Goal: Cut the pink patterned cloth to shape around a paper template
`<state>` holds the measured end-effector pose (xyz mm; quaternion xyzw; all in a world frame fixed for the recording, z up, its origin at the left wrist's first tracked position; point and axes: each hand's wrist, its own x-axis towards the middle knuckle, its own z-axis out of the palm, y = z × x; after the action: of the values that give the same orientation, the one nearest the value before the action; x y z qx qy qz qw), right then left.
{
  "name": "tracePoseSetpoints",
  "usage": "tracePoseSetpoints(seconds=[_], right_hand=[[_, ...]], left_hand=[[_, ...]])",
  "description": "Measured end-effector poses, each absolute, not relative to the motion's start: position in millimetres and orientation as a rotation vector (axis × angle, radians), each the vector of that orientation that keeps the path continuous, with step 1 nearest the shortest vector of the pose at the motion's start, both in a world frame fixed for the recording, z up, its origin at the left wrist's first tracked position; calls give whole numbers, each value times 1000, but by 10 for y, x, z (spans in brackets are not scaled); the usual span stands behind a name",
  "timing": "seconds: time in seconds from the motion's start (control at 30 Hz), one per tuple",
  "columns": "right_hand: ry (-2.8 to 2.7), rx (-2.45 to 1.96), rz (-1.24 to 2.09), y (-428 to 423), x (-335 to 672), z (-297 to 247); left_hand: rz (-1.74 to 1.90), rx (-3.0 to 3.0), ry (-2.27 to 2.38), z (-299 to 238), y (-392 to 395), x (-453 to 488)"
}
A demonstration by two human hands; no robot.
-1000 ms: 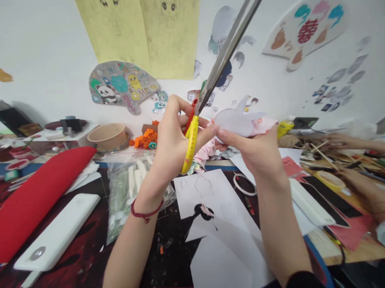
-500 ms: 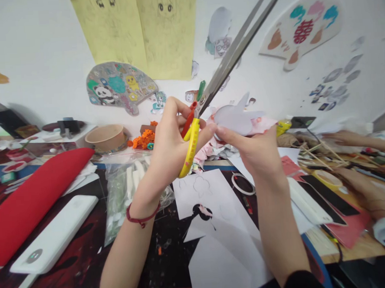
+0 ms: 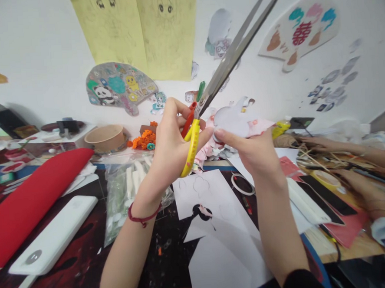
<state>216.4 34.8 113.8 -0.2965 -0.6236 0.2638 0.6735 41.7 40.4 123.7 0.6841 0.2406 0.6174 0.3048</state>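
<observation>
Yellow-handled scissors point(image 3: 221, 75) are in my left hand point(image 3: 171, 139), their long blades slightly parted and pointing up to the right. A narrow red piece with a green tip point(image 3: 201, 89) shows by the scissors' pivot; I cannot tell what it is. My right hand point(image 3: 261, 153) pinches a white and pink paper cutout point(image 3: 232, 120) between thumb and fingers, its fingers partly hidden behind the paper. Both hands are raised above the desk, their fingertips close together. Below lie white paper sheets point(image 3: 219, 255) with pencil outlines and a cut-out hole.
At left are a red cloth-like object point(image 3: 36, 205) and a white power bank point(image 3: 54, 235) with a cable. A clear plastic bag point(image 3: 117, 200) lies near my left forearm. A tape ring point(image 3: 243, 184) sits at centre right. Another person's arms point(image 3: 368, 187) reach in from the right.
My right hand and the paper cutout have shifted slightly left, and the cutout has turned a little. The scissors stay almost in place. The other person's hands have moved left.
</observation>
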Motion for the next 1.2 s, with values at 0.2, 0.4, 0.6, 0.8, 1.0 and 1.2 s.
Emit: tracePoseSetpoints(seconds=[0.2, 0.4, 0.6, 0.8, 1.0, 1.2], right_hand=[[-1350, -632, 625, 365, 2207, 1134], [-1241, -622, 467, 303, 2133, 1179], [-1059, -631, 247, 255, 2158, 1225], [-952, -595, 38, 134, 2315, 1324], [-917, -608, -71, 23, 2404, 1367], [-886, -699, 0, -39, 2362, 1368]], left_hand=[[1675, 1809, 648, 1240, 406, 428], [1744, 1734, 667, 1287, 377, 479], [1490, 1985, 521, 1175, 349, 494], [1228, 2169, 728, 1205, 256, 524], [1107, 2342, 894, 1269, 222, 553], [1073, 2333, 944, 1258, 216, 551]])
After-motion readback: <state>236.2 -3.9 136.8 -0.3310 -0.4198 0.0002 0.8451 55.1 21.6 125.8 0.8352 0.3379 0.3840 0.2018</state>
